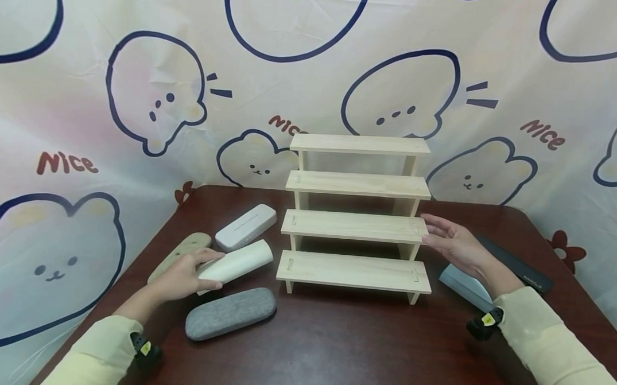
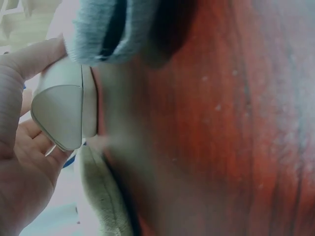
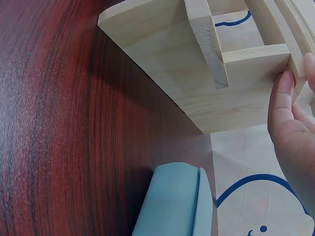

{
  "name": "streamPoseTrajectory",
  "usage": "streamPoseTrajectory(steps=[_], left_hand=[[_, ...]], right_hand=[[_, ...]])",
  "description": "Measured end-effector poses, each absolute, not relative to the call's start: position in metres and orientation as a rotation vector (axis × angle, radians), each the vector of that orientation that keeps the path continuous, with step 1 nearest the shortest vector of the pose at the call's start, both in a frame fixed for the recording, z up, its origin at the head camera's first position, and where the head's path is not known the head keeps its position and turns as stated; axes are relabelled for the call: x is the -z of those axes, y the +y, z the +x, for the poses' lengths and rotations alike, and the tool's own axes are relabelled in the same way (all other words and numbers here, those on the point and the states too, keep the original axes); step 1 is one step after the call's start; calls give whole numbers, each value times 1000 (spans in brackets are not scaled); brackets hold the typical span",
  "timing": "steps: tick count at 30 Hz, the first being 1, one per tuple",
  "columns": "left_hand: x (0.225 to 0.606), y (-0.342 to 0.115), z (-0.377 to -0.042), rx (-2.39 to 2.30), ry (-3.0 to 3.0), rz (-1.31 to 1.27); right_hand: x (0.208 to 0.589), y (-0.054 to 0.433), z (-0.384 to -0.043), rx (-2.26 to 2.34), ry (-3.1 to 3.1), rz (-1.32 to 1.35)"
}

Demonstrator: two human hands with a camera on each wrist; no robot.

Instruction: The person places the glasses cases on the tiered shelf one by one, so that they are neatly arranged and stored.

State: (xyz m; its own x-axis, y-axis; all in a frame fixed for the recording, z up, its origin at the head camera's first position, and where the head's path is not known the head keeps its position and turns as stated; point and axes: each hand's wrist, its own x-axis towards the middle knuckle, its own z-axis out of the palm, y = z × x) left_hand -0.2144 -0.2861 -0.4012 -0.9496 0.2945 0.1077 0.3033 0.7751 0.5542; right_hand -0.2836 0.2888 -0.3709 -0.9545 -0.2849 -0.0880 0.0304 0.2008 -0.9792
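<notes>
My left hand (image 1: 183, 273) grips the left end of a white glasses case (image 1: 240, 261), thumb on its near side and fingers on the far side. In the left wrist view that glasses case (image 2: 59, 115) shows its end and lid seam. A four-tier wooden display stand (image 1: 356, 226) stands in the middle of the table. My right hand (image 1: 458, 248) holds the right end of its second step from the bottom; in the right wrist view thumb and fingers lie on either side of the board (image 3: 290, 44).
Near the left hand lie a grey fabric glasses case (image 1: 231, 314), a smaller white case (image 1: 246, 227) and a beige case (image 1: 182, 253). A light blue case (image 1: 464, 285) and a long dark case (image 1: 514, 263) lie right of the stand. A patterned curtain (image 1: 313, 95) hangs behind the table (image 1: 332, 348).
</notes>
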Motion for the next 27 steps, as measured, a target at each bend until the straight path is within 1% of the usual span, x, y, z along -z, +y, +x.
streamPoseTrajectory(steps=[8,16,27], left_hand=[[389,-292,-217,977,-2860,-469],[365,-295,-223,1048,-2848,-462],[327,-285,-233,1167,-2740,-570]], right_hand=[[371,290,-283,1832,2222,-247],[371,290,-282,1831,2221,-272],[369,289,-281,1821,2229,-268]])
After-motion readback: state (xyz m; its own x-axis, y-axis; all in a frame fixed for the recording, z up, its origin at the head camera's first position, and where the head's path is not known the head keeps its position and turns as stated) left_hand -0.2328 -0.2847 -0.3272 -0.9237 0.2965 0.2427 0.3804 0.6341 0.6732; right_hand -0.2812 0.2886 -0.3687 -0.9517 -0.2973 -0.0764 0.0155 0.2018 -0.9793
